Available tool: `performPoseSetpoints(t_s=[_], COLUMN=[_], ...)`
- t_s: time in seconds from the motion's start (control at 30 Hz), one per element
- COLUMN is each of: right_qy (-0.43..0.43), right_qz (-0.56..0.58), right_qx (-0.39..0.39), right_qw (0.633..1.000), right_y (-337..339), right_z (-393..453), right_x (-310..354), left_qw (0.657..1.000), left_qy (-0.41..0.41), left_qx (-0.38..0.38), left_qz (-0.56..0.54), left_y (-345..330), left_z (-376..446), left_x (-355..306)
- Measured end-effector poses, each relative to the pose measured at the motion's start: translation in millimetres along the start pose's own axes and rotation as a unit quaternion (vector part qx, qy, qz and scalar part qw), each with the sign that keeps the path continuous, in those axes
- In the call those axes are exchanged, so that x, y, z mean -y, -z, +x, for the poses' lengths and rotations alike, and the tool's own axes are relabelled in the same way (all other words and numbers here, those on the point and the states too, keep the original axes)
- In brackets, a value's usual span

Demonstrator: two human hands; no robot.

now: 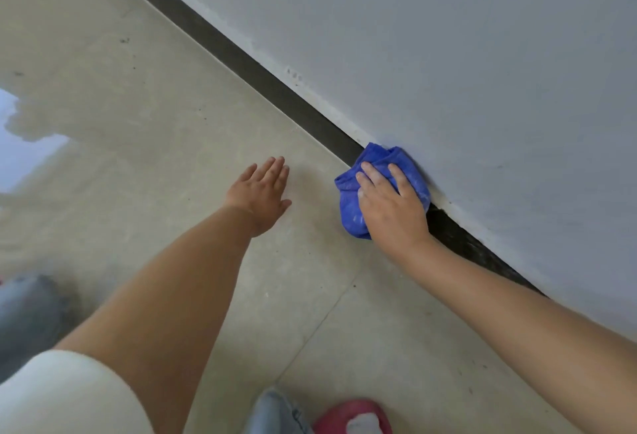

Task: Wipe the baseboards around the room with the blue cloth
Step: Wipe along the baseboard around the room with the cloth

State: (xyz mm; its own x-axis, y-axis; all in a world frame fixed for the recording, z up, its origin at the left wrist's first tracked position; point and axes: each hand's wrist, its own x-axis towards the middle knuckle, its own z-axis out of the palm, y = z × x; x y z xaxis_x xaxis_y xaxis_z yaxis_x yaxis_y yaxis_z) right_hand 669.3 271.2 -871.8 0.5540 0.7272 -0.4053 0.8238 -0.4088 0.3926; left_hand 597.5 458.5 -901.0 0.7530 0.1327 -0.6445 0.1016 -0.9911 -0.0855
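A dark baseboard (241,61) runs diagonally from the upper left to the lower right, where the pale grey wall (448,54) meets the floor. A bunched blue cloth (351,206) lies against the baseboard near the middle of the frame. My right hand (389,206) presses on top of the cloth, fingers spread over it and pointing up along the baseboard. My left hand (263,192) rests flat on the floor tiles to the left of the cloth, fingers straight, holding nothing.
Beige floor tiles (155,123) with dust specks fill the left half, with a bright glare patch (20,154) at the left edge. A red slipper (351,416) and a jeans leg (275,413) show at the bottom edge. A grey blurred knee (27,313) is at the lower left.
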Motion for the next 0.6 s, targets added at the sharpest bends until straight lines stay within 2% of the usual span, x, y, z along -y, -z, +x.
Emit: performPoseSetpoints(t_s=[0.1, 0.17, 0.3, 0.47, 0.6], right_qy=[-0.023, -0.049, -0.023, -0.033, -0.042], right_qz=[0.009, -0.015, -0.009, -0.036, -0.028], right_qx=[0.013, -0.02, 0.063, 0.073, 0.124], right_qw=[1.0, 0.998, 0.998, 0.996, 0.991], right_y=[3.9, 8.7, 4.4, 2.6, -0.3], right_z=[-0.2, 2.9, 11.5, 5.0, -19.3], right_x=[9.2, 14.0, 18.7, 20.3, 14.3], left_qw=[1.0, 1.0, 0.999, 0.994, 0.986], left_qy=[-0.012, -0.011, -0.026, -0.062, -0.099], left_qx=[-0.003, -0.003, -0.024, -0.06, -0.089], left_qz=[0.0, -0.007, -0.033, -0.071, -0.101], left_y=[1.9, -1.0, -14.8, -33.7, -43.9], left_z=[-6.0, -6.5, -1.7, 5.6, 10.8], left_x=[2.9, 6.7, 7.3, -7.6, -31.7])
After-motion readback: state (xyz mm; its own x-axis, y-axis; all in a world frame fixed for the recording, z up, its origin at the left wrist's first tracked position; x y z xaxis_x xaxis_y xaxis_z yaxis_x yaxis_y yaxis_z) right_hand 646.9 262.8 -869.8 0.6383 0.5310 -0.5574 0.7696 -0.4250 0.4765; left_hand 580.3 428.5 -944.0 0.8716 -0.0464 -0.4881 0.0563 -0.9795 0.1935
